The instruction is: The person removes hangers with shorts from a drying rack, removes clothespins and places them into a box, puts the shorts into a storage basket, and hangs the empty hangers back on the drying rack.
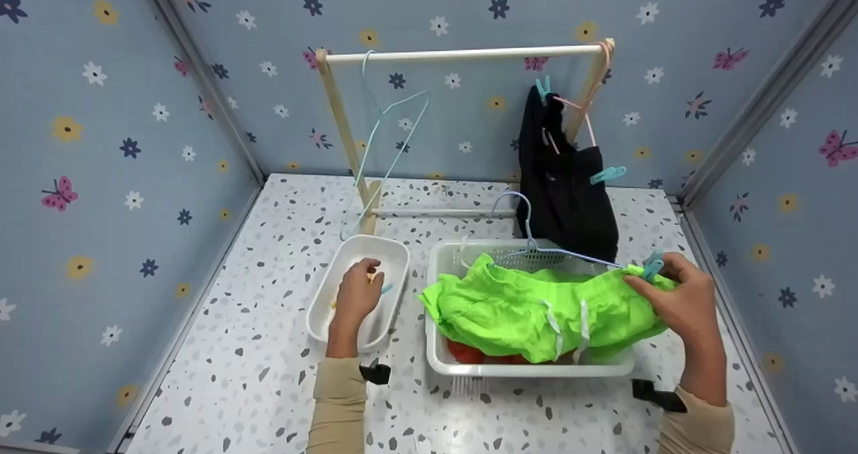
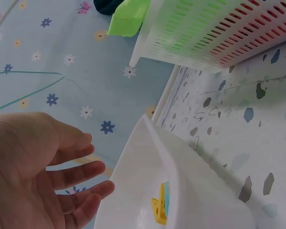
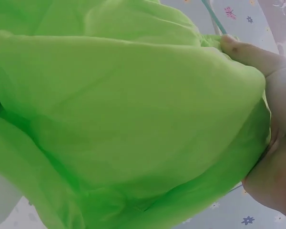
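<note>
My left hand (image 1: pixel 358 290) hovers over a white tray (image 1: pixel 322 310), its fingers loosely bent and nothing between them. In the left wrist view, a yellow clothespin (image 2: pixel 158 205) and a blue clothespin (image 2: pixel 167 198) lie in the tray. My right hand (image 1: pixel 684 296) pinches the waistband end of bright green shorts (image 1: pixel 496 300) with white drawstrings. At that corner a teal clothespin (image 1: pixel 652 266) sits on the waistband by the tip of a blue hanger (image 1: pixel 529 222). The shorts drape over a white basket (image 1: pixel 536 371). In the right wrist view, green cloth hides most of the fingers.
Behind the basket stands a rack with a white rail (image 1: pixel 462 54). An empty teal hanger (image 1: pixel 382 115) hangs at its left. Black pants (image 1: pixel 570 192), held by teal clothespins on a pink hanger (image 1: pixel 590 129), hang at its right. Red cloth (image 1: pixel 464 353) lies in the basket.
</note>
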The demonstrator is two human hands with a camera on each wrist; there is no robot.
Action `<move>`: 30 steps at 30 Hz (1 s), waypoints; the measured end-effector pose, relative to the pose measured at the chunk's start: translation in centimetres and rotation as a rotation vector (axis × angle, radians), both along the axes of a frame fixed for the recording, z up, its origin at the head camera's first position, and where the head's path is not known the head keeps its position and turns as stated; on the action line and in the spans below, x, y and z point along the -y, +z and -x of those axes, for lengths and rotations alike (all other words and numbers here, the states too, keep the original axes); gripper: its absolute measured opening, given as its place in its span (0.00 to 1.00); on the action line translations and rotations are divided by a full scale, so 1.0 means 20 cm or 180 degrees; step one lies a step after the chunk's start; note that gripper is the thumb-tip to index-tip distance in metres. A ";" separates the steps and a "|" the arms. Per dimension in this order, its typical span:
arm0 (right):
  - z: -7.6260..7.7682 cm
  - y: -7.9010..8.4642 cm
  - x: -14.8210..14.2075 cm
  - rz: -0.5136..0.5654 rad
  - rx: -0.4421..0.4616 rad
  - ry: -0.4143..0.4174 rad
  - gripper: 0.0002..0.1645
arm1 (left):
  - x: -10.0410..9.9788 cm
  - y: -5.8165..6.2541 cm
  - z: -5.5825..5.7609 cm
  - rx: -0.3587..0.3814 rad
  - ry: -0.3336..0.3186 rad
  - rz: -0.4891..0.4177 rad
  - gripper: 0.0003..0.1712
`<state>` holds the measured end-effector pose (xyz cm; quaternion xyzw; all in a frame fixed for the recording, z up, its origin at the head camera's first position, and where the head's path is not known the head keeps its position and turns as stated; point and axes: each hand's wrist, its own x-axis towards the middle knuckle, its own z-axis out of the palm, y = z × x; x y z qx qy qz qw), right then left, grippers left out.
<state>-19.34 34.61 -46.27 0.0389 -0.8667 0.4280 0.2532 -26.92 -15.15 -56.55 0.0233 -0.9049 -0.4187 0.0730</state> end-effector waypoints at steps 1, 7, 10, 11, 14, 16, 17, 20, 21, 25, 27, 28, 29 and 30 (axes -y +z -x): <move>-0.01 0.01 0.00 0.0038 0.0048 0.0024 0.17 | 0.00 0.00 0.00 0.0012 -0.0008 -0.0011 0.16; -0.05 0.03 -0.03 0.0436 0.0350 0.0375 0.20 | 0.00 -0.02 -0.01 0.0061 -0.0071 -0.0116 0.15; -0.08 0.04 -0.05 0.0943 0.0440 0.0612 0.21 | 0.01 -0.03 -0.01 0.0076 -0.0090 -0.0186 0.15; -0.09 0.04 -0.05 0.1129 0.0451 0.0681 0.20 | 0.01 -0.03 -0.01 0.0074 -0.0087 -0.0201 0.15; -0.11 0.04 -0.06 0.1623 0.0386 0.0806 0.17 | 0.02 -0.03 -0.01 0.0040 -0.0082 -0.0241 0.15; -0.12 0.04 -0.05 0.1802 0.0256 0.0870 0.14 | 0.02 -0.02 -0.01 0.0007 -0.0097 -0.0284 0.14; -0.12 0.04 -0.04 0.1882 0.0175 0.0902 0.13 | 0.01 -0.02 -0.01 -0.0011 -0.0109 -0.0310 0.13; -0.12 0.05 -0.02 0.2094 -0.0099 0.1048 0.12 | 0.00 -0.02 -0.02 -0.0051 -0.0176 -0.0382 0.12; -0.12 0.06 -0.01 0.2147 -0.0180 0.1096 0.12 | 0.00 -0.02 -0.02 -0.0055 -0.0196 -0.0407 0.12; -0.13 0.12 0.03 0.2389 -0.0479 0.1294 0.13 | -0.01 -0.01 -0.04 -0.0060 -0.0279 -0.0483 0.12; -0.13 0.16 0.04 0.2436 -0.0601 0.1317 0.14 | -0.01 0.01 -0.05 -0.0079 -0.0339 -0.0523 0.12; -0.13 0.18 0.05 0.2475 -0.0657 0.1324 0.14 | -0.01 0.02 -0.05 -0.0096 -0.0377 -0.0540 0.12; -0.13 0.20 0.06 0.2483 -0.0704 0.1308 0.14 | -0.02 0.03 -0.05 -0.0123 -0.0424 -0.0549 0.12; -0.13 0.22 0.06 0.2475 -0.0738 0.1292 0.14 | -0.02 0.04 -0.06 -0.0143 -0.0472 -0.0563 0.12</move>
